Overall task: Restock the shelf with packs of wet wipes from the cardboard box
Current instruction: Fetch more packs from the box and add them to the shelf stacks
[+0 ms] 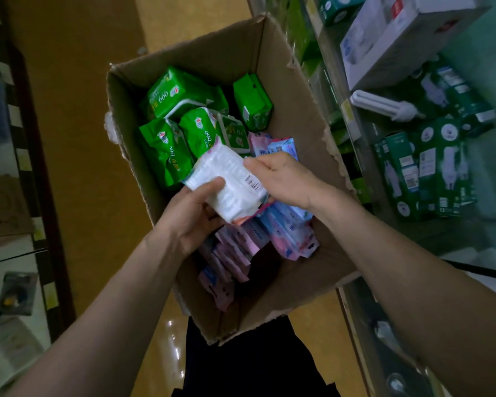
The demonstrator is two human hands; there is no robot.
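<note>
Wet-wipe pack (226, 179), white, held at frame centre above the cardboard box (201, 50). Left hand (189, 216) grips its lower edge; right hand (284, 179) pinches its right edge.

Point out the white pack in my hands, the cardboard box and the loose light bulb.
white pack (229, 181): head view, printed back face.
cardboard box (212, 53): head view, far inner wall.
loose light bulb (381, 106): head view, white tubes.

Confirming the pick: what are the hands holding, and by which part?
One white wet-wipes pack, above the cardboard box: left hand grips its lower left end, right hand pinches its upper right edge.
</note>
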